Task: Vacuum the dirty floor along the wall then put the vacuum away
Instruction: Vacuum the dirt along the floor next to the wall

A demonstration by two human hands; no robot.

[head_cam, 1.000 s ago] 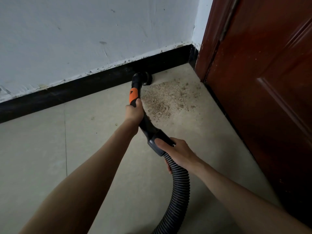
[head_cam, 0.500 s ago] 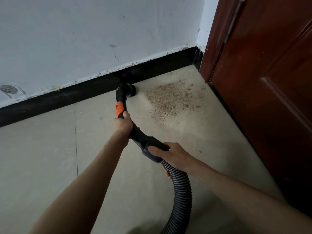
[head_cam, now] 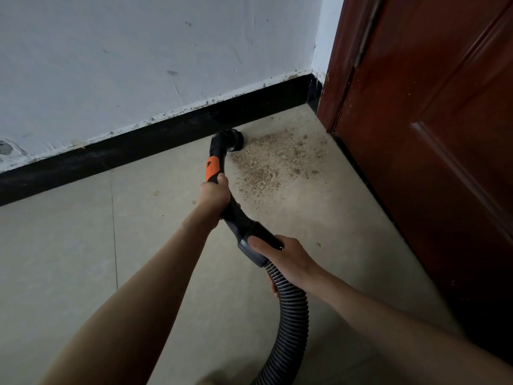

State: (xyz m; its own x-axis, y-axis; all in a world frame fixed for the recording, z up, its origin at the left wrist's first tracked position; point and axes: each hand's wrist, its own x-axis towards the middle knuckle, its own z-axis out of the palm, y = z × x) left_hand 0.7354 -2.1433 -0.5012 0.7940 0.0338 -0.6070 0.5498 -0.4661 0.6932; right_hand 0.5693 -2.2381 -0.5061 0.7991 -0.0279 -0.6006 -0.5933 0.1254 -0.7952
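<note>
Left hand (head_cam: 215, 194) wraps the black wand (head_cam: 222, 173) just below its orange band, mid-frame. Right hand (head_cam: 288, 262) grips the grey cuff where the ribbed hose (head_cam: 291, 315) begins, lower centre. The nozzle (head_cam: 231, 138) sits on the floor (head_cam: 166, 232) against the black skirting (head_cam: 138, 151), touching the left edge of the dirt (head_cam: 272, 162). Red door (head_cam: 430, 134) fills the right.
</note>
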